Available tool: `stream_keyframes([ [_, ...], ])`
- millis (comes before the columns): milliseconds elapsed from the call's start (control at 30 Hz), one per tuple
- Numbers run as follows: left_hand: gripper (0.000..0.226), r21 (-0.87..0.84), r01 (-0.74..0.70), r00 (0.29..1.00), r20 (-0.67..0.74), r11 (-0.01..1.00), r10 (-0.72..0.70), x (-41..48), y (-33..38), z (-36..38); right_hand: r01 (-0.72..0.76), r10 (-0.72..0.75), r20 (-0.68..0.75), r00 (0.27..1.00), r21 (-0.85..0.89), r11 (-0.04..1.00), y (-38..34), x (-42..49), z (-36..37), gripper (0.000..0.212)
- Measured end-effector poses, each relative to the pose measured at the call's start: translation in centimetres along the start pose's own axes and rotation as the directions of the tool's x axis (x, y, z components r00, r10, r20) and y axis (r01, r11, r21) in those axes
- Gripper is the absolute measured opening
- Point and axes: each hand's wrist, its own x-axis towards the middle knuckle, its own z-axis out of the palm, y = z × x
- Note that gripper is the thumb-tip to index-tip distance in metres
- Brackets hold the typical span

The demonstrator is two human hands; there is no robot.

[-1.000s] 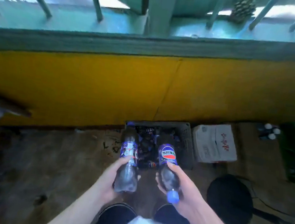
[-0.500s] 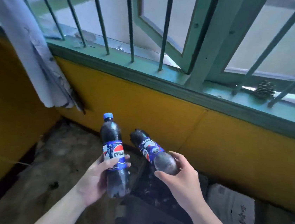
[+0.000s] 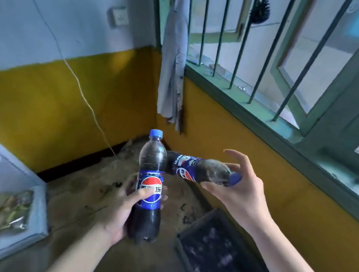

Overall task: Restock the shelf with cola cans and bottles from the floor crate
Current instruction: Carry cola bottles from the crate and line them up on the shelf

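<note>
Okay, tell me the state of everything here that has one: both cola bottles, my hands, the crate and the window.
upright bottle: capped, dark cola inside, held upright.
sideways bottle: capped, lying roughly level, cap toward the right hand.
left hand: grips the upright bottle at its label.
right hand: holds the sideways bottle near its neck, fingers loosely spread.
crate: on the floor, open-topped, contents blurred.
window casement: swung open.

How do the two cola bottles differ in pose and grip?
The upright bottle stands cap up; the sideways bottle lies nearly level, cap pointing right. The left hand wraps the upright bottle's label; the right hand holds the sideways bottle near its neck, fingers spread. Both have dark cola, blue caps, blue labels.
</note>
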Motion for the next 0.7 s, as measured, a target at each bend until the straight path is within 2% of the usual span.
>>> stream_keyframes([
  [100, 0.05, -0.039, -0.033, 0.998, -0.058, 0.999, 0.031, -3.8, 1.4, -2.2, 0.036, -0.038, 0.008, 0.999, 0.179, 0.983, -2.7, 0.6, 3.6, 0.072],
  [200, 0.063, -0.092, -0.067, 0.993, -0.103, 0.993, 0.057, -7.6, 2.6, -5.2, -0.024, -0.005, 0.078, 0.997, 0.367, 0.93, -5.5, 0.4, 7.6, 0.059],
  [300, 0.077, -0.098, -0.13, 0.981, -0.158, 0.987, 0.114, -11.8, 3.5, -8.8, -0.142, 0.036, 0.211, 0.977, 0.516, 0.845, -8.1, -1.3, 11.9, 0.047],
  [467, 0.076, -0.095, -0.184, 0.943, -0.298, 0.978, 0.148, -18.5, 3.4, -15.2, -0.246, -0.035, 0.458, 0.888, 0.54, 0.805, -12.8, -6.1, 19.7, 0.047],
  [567, 0.069, -0.134, -0.192, 0.913, -0.388, 0.972, 0.127, -22.5, 3.1, -18.7, -0.254, -0.056, 0.497, 0.866, 0.535, 0.806, -15.1, -9.5, 25.1, 0.048],
  [700, 0.061, -0.099, -0.24, 0.856, -0.49, 0.966, 0.162, -26.8, 2.9, -21.7, -0.313, -0.02, 0.55, 0.835, 0.504, 0.805, -17.5, -13.8, 32.3, 0.039],
])
